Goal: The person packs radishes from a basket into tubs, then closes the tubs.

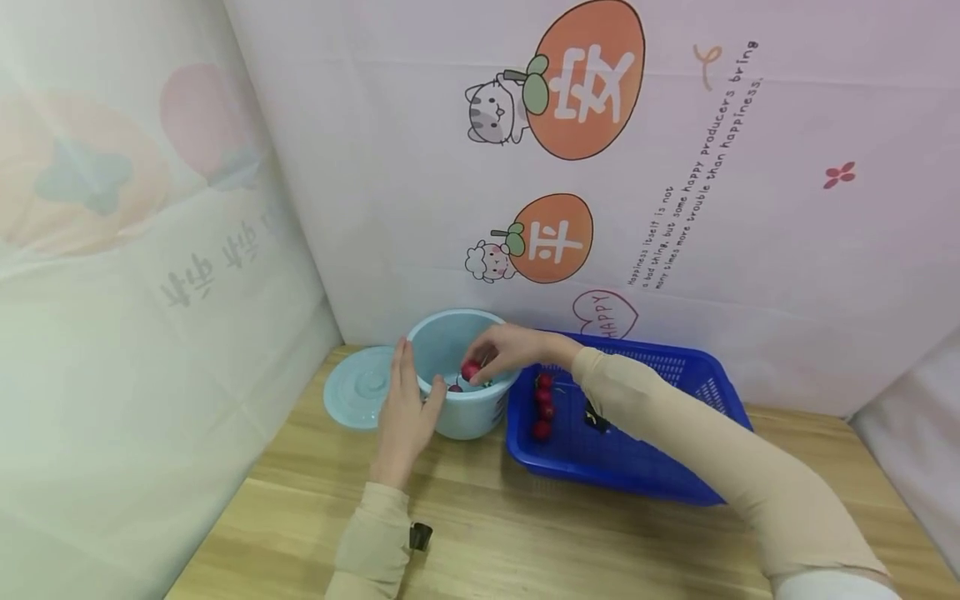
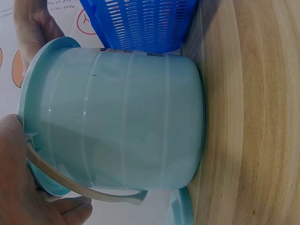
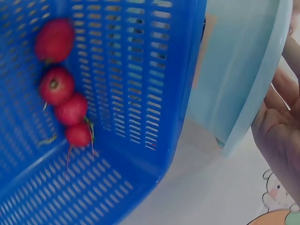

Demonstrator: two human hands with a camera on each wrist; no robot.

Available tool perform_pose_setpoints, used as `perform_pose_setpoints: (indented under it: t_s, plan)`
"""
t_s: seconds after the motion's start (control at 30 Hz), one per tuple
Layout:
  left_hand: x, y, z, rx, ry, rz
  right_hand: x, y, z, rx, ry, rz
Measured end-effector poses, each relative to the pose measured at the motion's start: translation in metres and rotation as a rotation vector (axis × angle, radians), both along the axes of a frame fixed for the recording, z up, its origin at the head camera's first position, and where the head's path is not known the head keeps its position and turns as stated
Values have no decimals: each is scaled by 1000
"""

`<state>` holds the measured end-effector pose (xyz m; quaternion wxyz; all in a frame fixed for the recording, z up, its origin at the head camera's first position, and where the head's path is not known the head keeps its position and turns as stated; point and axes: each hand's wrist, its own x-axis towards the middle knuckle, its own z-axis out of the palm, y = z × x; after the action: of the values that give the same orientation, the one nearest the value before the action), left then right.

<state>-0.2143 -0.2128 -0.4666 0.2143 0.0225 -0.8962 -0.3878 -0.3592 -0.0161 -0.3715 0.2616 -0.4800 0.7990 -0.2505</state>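
Note:
My right hand (image 1: pixel 510 346) reaches over the rim of a light blue bucket (image 1: pixel 467 419) and pinches a red radish (image 1: pixel 470 370) between thumb and fingers, inside the opening. Below it, another radish (image 1: pixel 455 388) shows in the bucket. At the bucket's left side, my left hand (image 1: pixel 405 408) rests against the rim with its fingers straight and thumb spread. The left wrist view shows the bucket upright on the table, its handle (image 2: pixel 79 187) hanging down the side. Several radishes (image 3: pixel 70 108) with thin roots lie in a row in a blue basket (image 1: pixel 622 482).
The basket stands right beside the bucket, under my right forearm. To the bucket's left lies its round light blue lid (image 1: pixel 358 388). Printed cloth (image 1: pixel 405 167) hangs behind and at both sides of the wooden table (image 1: pixel 525 542).

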Motion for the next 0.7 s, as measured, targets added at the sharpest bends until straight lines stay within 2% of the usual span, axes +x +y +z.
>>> perform_pose_setpoints:
  t_s: [0.2,0.57,0.7]
  plan:
    - [0,1,1,-15,-5,0,-1,-6,3,82,26,83]
    - [0,0,1,-20,-26,16,-1,-9,3,76,23,111]
    - [0,-1,2,-18,-31,10,0,-9,5,73,-3,82]
